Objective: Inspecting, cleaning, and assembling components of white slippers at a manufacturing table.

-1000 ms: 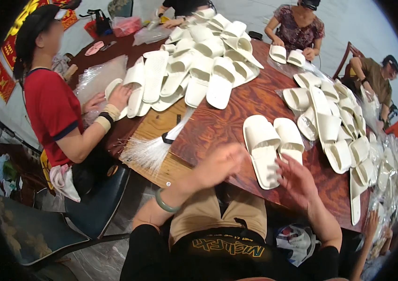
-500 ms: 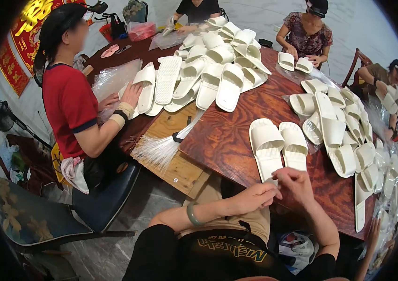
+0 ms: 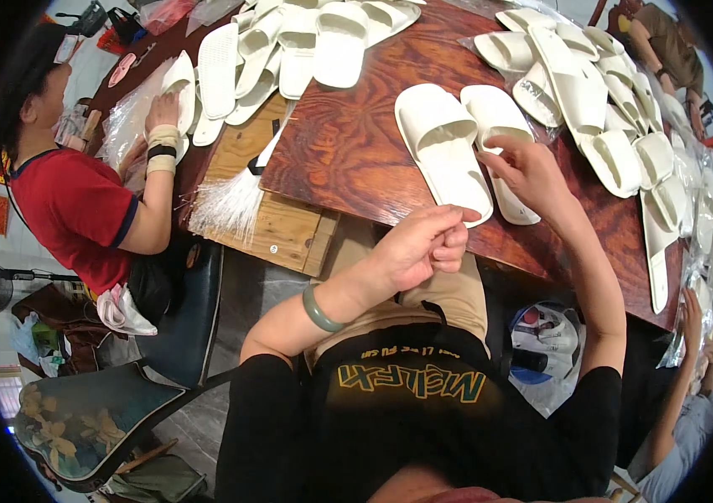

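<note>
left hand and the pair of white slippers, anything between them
Nothing in the head view: the left hand, fingers curled, sits at the table edge, right by the heel of the nearer slipper. The right hand touches the other slipper.

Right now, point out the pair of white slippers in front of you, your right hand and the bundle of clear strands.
pair of white slippers (image 3: 444, 151), head view, left slipper's sole.
right hand (image 3: 532, 172), head view, back of hand.
bundle of clear strands (image 3: 226, 205), head view, fanned-out end.

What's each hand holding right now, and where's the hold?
Left hand: fingers pinched, nothing visible. Right hand touches the right slipper at its strap edge; a firm hold cannot be told.
</note>
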### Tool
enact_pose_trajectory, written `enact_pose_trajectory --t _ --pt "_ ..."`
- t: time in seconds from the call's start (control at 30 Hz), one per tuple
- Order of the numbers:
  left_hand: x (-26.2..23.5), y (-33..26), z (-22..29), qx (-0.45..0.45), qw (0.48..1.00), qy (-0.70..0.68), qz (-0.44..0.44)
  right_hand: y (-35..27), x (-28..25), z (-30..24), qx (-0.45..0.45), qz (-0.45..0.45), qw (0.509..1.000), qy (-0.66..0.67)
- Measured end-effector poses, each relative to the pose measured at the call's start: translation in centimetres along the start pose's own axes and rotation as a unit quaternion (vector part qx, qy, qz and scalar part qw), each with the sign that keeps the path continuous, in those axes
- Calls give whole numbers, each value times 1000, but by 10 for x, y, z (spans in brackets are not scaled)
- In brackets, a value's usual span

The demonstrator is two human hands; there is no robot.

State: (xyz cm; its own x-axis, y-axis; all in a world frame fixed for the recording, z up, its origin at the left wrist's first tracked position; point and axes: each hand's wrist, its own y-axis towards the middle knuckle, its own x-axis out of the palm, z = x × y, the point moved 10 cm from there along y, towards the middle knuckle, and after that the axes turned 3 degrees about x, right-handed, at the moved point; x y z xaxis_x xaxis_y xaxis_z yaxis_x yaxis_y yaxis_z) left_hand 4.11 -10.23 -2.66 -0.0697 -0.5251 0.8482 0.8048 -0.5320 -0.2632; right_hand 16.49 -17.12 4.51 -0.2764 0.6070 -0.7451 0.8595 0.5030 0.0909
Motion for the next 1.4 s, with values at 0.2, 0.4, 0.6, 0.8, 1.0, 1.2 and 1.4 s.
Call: enact_pose_trajectory --t 0.2,0.4,0.6,0.8,1.0,1.2,1.4 --pt "-9 22 22 63 997 -28 31 -48 -6 -27 -105 25 994 14" --pt "-34 61 47 131 991 -16 10 -86 29 -95 -416 2 877 -241" --pt "-21 57 55 122 992 -18 27 -74 50 -97 -447 31 810 -379" --pt "-30 69 53 157 988 -12 -1 -71 51 -103 -473 52 800 -366" --pt "-18 22 65 232 928 276 94 -46 47 -63 -395 67 858 -321" --pt "2 -103 132 358 663 633 179 -2 45 -52 -326 68 914 -232" --pt "-16 -32 199 250 520 771 270 4 37 -30 -312 97 927 -185"
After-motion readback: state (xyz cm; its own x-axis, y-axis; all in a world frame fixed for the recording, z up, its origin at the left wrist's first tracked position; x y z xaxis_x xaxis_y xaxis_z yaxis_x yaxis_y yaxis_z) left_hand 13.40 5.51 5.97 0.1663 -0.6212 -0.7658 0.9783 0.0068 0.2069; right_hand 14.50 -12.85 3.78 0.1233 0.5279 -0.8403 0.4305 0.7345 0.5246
